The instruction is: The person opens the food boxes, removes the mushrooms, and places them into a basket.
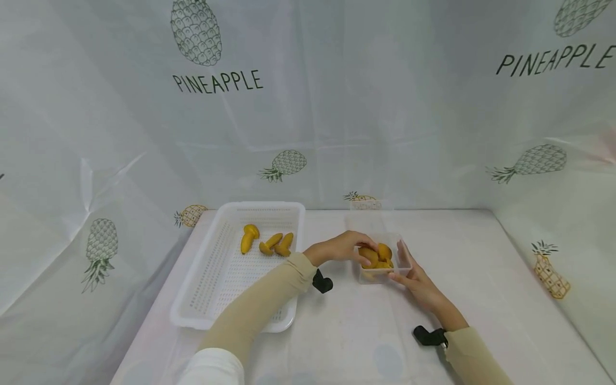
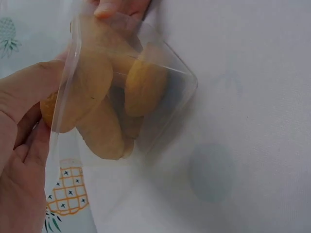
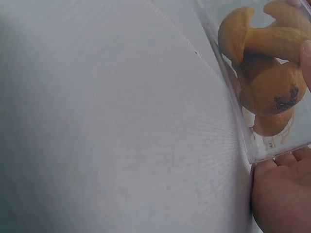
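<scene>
A clear plastic box [image 1: 380, 274] on the table holds several yellow-brown mushrooms [image 2: 146, 87]. From its left side, my left hand [image 1: 344, 247] reaches over the rim and pinches one mushroom [image 1: 368, 258] between thumb and fingers, inside or just above the box. My right hand [image 1: 421, 286] steadies the box at its right front corner, with the thumb on the front wall and the fingers along the right wall. In the right wrist view, one mushroom cap [image 3: 286, 94] bears a dark patch. The box wall and the other mushrooms partly hide the left fingertips.
A white perforated basket [image 1: 192, 299] stands on the left of the table, with several mushrooms [image 1: 247, 238] near its far end. The box's transparent lid [image 1: 368, 216] seems raised behind it. A pineapple-print sheet [image 1: 385, 107] hangs around the table [image 1: 346, 331].
</scene>
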The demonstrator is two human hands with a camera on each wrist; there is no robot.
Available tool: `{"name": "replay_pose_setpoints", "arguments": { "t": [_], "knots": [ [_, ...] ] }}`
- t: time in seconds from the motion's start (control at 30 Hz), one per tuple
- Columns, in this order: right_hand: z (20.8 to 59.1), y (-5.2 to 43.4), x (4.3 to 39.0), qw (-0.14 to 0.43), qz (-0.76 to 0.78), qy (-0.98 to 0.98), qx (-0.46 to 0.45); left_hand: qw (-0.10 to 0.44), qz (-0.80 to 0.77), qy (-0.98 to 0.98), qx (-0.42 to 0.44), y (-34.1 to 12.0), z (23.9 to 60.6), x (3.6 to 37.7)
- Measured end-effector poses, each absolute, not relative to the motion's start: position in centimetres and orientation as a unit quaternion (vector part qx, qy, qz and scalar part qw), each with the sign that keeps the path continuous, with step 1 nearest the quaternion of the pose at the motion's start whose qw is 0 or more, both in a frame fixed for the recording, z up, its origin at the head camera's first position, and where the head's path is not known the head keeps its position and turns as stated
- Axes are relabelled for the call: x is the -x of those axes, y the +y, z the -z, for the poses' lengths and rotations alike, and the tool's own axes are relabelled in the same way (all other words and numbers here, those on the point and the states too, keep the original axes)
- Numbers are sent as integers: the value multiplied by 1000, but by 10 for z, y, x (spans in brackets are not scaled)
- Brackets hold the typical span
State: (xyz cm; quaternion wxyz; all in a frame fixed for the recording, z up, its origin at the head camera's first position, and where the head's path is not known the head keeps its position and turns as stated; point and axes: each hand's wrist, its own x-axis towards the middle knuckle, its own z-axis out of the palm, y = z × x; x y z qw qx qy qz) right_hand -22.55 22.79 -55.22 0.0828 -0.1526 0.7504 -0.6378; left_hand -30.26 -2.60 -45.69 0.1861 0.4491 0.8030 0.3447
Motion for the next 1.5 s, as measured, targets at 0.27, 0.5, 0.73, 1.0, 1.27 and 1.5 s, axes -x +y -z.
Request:
{"name": "replay_pose_setpoints", "arguments": {
  "t": [0.27, 0.5, 0.73, 1.0, 1.27, 1.5],
  "knots": [
    [554, 228, 225, 85, 640, 748, 155, 201, -351, 795, -452, -24, 454, 301],
    [555, 227, 225, 85, 641, 746, 158, 197, -383, 785, -445, -24, 456, 302],
    [553, 227, 226, 85, 640, 747, 160, 180, -407, 788, -426, -25, 452, 303],
    [551, 227, 228, 90, 637, 750, 156, 178, -467, 757, -421, -28, 438, 304],
    [549, 226, 228, 92, 641, 747, 149, 182, -503, 750, -388, -44, 421, 309],
    [549, 226, 225, 88, 639, 751, 140, 164, -522, 753, -366, -66, 407, 311]
  ]
}}
